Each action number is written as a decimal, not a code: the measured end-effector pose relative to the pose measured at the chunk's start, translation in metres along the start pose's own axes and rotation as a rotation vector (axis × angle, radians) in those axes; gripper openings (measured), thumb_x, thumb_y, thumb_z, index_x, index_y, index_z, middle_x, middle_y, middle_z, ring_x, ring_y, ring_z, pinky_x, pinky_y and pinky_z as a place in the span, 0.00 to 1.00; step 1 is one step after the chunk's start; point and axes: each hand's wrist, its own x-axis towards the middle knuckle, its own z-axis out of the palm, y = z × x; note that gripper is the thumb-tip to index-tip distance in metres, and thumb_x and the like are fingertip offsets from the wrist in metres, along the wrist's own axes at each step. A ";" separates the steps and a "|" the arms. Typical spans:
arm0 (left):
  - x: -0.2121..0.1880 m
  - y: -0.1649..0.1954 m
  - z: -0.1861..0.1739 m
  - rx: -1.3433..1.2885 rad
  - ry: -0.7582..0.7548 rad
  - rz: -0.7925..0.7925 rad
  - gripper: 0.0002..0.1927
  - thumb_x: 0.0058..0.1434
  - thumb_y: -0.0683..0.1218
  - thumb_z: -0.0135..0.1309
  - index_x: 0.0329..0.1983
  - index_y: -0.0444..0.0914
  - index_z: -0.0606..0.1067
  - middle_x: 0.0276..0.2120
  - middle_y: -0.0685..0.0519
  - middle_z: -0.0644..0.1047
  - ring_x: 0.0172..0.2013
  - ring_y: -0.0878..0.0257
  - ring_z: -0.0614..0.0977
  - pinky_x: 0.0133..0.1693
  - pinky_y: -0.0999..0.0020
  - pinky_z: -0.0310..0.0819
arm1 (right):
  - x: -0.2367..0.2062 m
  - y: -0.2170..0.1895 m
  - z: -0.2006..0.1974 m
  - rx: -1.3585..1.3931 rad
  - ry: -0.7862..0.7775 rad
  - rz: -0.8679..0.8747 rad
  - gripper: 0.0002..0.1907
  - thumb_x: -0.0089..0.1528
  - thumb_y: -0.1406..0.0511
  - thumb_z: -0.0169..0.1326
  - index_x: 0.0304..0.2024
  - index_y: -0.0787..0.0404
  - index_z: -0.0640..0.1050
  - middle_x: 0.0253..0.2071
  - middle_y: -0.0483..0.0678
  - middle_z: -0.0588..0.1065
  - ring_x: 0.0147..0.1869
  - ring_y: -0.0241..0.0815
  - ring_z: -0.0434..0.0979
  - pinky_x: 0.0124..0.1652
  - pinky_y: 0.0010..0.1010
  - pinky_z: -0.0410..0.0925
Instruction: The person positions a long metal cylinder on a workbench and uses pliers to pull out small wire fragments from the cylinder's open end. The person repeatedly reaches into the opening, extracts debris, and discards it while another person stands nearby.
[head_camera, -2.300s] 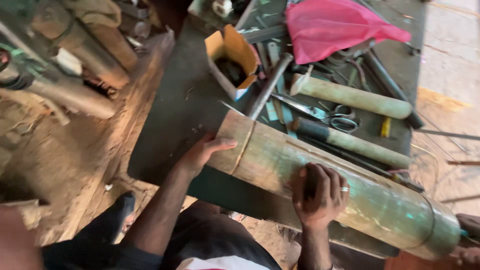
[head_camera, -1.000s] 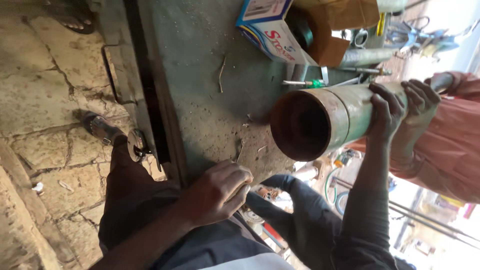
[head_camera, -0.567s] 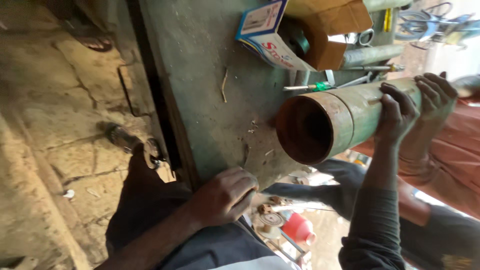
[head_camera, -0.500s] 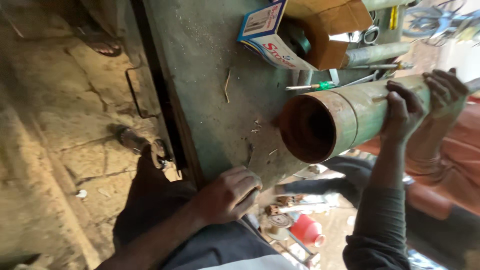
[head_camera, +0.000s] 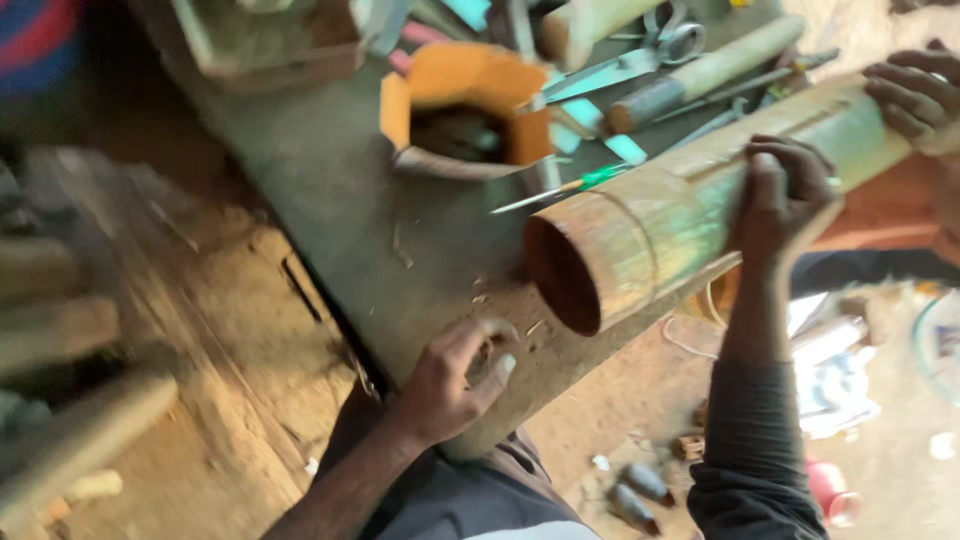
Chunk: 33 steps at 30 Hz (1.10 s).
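Currently the bamboo pipe (head_camera: 690, 205) lies slanted across the near edge of the counter (head_camera: 330, 200), its hollow cut end (head_camera: 565, 275) facing the camera and overhanging the edge. The right hand (head_camera: 785, 195) rests on top of the pipe partway along its length, fingers (head_camera: 770, 170) curled and pressed together against the surface; whether they pinch a small tool cannot be told. The left hand (head_camera: 455, 385) sits at the counter's near edge, just below the pipe's open end and apart from it, fingers (head_camera: 490, 345) bent inward, loosely cupped on the edge; nothing can be made out in its hold. Another person's hand (head_camera: 915, 95) grips the pipe further along, at the upper right.

On the counter behind the pipe stands an open orange cardboard box (head_camera: 465, 110) with dark contents. A green-handled screwdriver (head_camera: 565, 187) lies between box and pipe, touching neither clearly. Scissors (head_camera: 625, 60) and two wooden handles (head_camera: 705, 75) lie beyond. The view is motion-blurred at left.
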 end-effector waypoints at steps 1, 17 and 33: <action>0.013 0.005 -0.002 0.046 0.040 0.070 0.13 0.62 0.41 0.58 0.50 0.34 0.74 0.46 0.44 0.79 0.49 0.49 0.82 0.53 0.58 0.76 | -0.004 -0.002 0.001 -0.030 0.042 0.019 0.10 0.66 0.69 0.52 0.43 0.68 0.83 0.51 0.55 0.81 0.62 0.49 0.77 0.66 0.40 0.66; 0.179 0.018 0.004 0.612 -0.418 0.243 0.25 0.51 0.35 0.56 0.55 0.39 0.74 0.43 0.36 0.81 0.47 0.38 0.80 0.45 0.46 0.76 | -0.137 -0.176 0.023 -0.050 0.057 0.346 0.54 0.52 0.63 0.69 0.75 0.63 0.55 0.79 0.68 0.44 0.83 0.64 0.42 0.73 0.49 0.50; 0.225 -0.032 0.020 0.918 -0.472 0.408 0.12 0.54 0.33 0.54 0.40 0.38 0.72 0.33 0.39 0.81 0.39 0.39 0.84 0.40 0.47 0.80 | -0.130 -0.183 0.051 -0.192 0.202 0.543 0.56 0.52 0.69 0.65 0.74 0.72 0.46 0.76 0.70 0.49 0.79 0.63 0.51 0.71 0.40 0.54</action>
